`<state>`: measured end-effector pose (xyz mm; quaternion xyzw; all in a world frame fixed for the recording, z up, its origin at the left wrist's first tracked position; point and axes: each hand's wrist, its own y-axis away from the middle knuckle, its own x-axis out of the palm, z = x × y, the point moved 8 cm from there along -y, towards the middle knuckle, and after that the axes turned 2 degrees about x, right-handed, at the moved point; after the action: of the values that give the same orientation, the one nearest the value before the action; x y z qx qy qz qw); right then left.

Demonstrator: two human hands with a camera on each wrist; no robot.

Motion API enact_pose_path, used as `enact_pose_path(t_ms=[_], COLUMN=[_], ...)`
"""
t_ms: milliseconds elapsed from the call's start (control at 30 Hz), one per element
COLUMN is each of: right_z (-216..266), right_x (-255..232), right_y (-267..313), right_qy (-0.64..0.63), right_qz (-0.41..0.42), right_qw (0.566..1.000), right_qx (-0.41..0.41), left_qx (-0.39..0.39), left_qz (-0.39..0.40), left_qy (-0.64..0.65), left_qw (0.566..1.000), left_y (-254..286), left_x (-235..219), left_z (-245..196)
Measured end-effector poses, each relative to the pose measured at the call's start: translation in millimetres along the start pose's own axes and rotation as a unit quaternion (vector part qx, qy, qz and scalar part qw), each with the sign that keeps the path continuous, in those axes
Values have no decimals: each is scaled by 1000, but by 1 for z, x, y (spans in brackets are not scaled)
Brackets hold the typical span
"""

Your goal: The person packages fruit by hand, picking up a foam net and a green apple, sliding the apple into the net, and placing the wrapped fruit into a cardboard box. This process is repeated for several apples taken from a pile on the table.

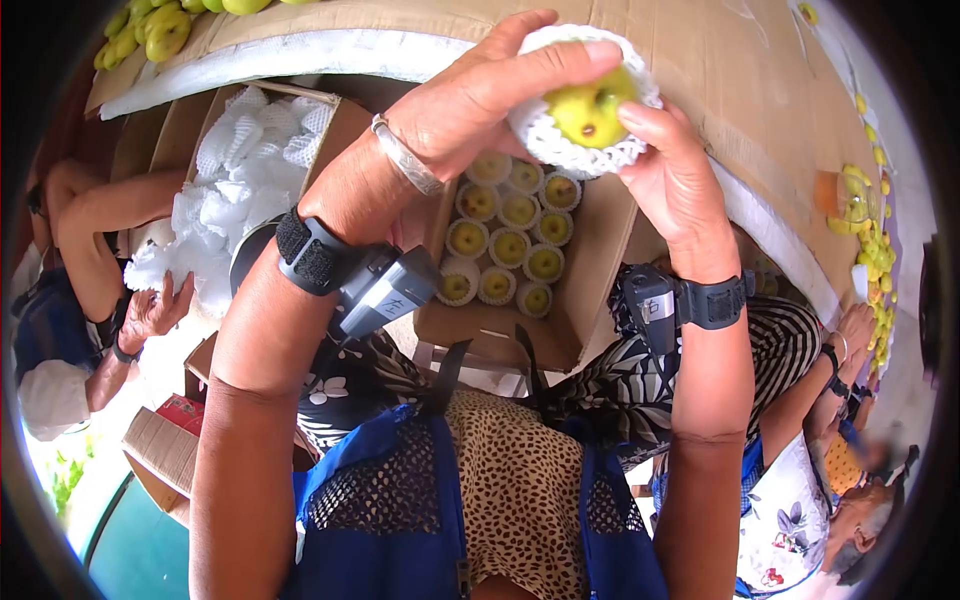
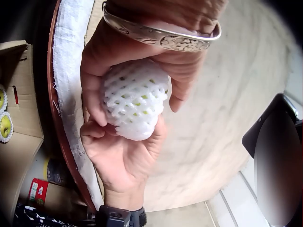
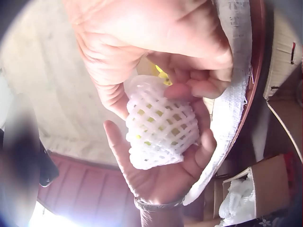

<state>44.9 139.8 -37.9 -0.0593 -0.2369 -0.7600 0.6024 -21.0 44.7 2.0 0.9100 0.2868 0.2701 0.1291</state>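
The left hand [image 1: 470,95] curls round a yellow-green fruit [image 1: 592,108] in its white foam net [image 1: 560,150], held above the box of wrapped fruit [image 1: 510,245]. The right hand [image 1: 675,180] grips it too. Best to tug the net gently and evenly.

Head view: the foam net [image 1: 560,150] covers all of the pear [image 1: 590,110] but its top, and my fingers [image 1: 520,75] cover part of the net. The pears [image 1: 150,30] heaped at the upper edge are cut off by the frame. My forearm hides part of the carton [image 1: 590,270] of netted fruit. Right wrist view: my right hand [image 3: 156,42] fills the top, cut off by the edge. The dark object [image 2: 277,161] in the left wrist view is too blurred to identify.
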Motion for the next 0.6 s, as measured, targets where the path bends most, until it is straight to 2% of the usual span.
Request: enact_pose_path(t_ms=[67, 133, 200, 233, 267, 333, 367, 400, 500, 533, 600], right_z=[-7, -14, -22, -29, -40, -69, -92, -114, -193, -212, -245], right_x=[-7, -10, -3, 0, -1, -6, -16, -24, -77, -90, -118], right_y=[2, 5, 11, 15, 18, 22, 26, 27, 44, 44, 41], right_qy=[-31, -55, -72, -99, -88, -103, -116, -123, -53, -37, -57], right_qz=[-14, -12, 9, -16, -20, -37, -71, -74, -186, -201, -325], right_qw=[999, 998, 997, 994, 995, 990, 982, 977, 941, 937, 900], right_qx=[17, 29, 38, 33, 54, 85, 134, 159, 277, 283, 285], left_qx=[13, 68, 119, 138, 183, 152, 138, 167, 149, 141, 128], left_qz=[-3, -8, -26, -26, 0, -14, -23, -23, -35, -35, -41], left_qy=[-19, -6, 38, 66, 107, 149, 170, 179, 159, 154, 152], left_qw=[1000, 998, 992, 988, 977, 977, 975, 969, 975, 977, 979], left_y=[5, -3, -19, -20, -16, -17, -18, -8, -6, -7, -7], left_x=[-10, -32, -68, -78, -83, -86, -86, -82, -81, -82, -85], left_z=[-6, -10, -7, -9, -16, -16, -16, -19, -17, -16, -19])
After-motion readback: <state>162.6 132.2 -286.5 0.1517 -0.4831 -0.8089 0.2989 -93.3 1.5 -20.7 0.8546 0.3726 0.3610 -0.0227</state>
